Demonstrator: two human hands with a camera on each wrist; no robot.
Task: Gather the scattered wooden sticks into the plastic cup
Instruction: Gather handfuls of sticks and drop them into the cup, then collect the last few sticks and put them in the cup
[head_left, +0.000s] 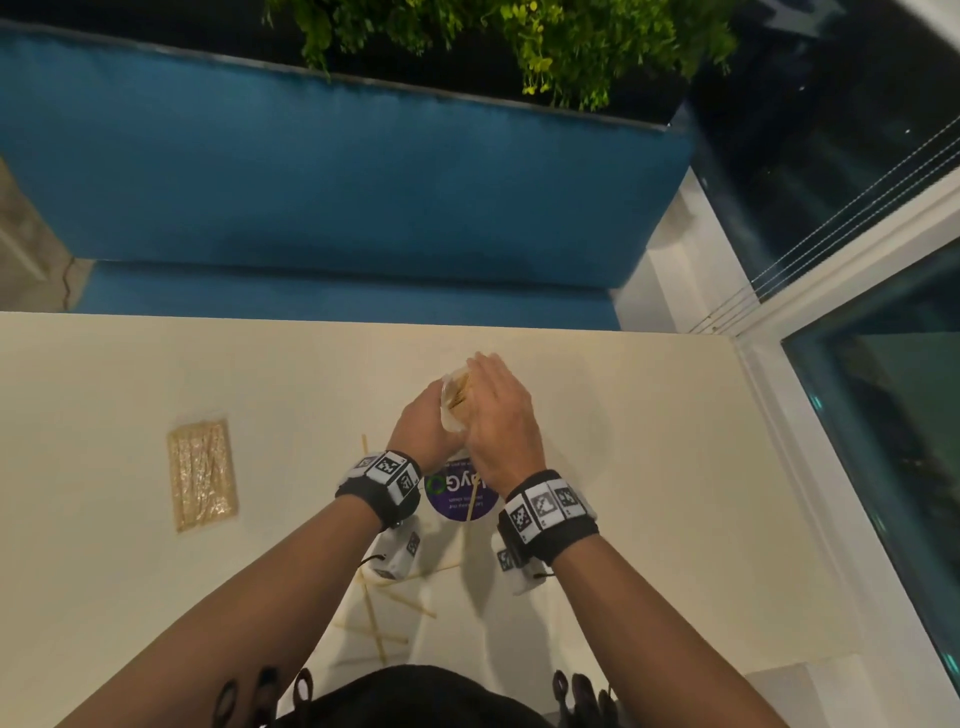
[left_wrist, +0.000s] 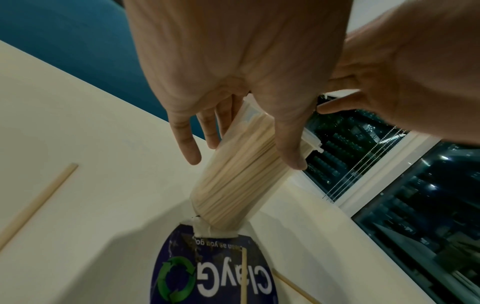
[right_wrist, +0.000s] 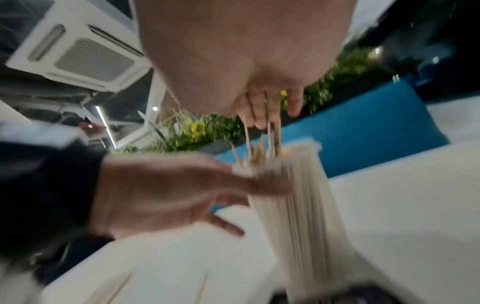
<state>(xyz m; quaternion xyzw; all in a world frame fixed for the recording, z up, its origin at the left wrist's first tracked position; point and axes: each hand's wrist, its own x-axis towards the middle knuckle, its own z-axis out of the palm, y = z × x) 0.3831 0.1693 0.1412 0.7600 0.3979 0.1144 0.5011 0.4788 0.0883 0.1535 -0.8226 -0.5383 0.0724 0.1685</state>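
Observation:
A clear plastic cup, packed with wooden sticks, stands tilted on the cream table, seen close in the left wrist view as the cup. My left hand grips its side between thumb and fingers. Over the rim my right hand pinches a few sticks whose lower ends are inside the cup; that view is blurred. Several loose sticks lie crossed near my body. One stick lies left of my left wrist and another stick crosses a sticker.
A round purple sticker sits on the table just below the cup. A sealed clear packet of sticks lies at the left. A blue bench runs beyond the far edge, and a window frame borders the right.

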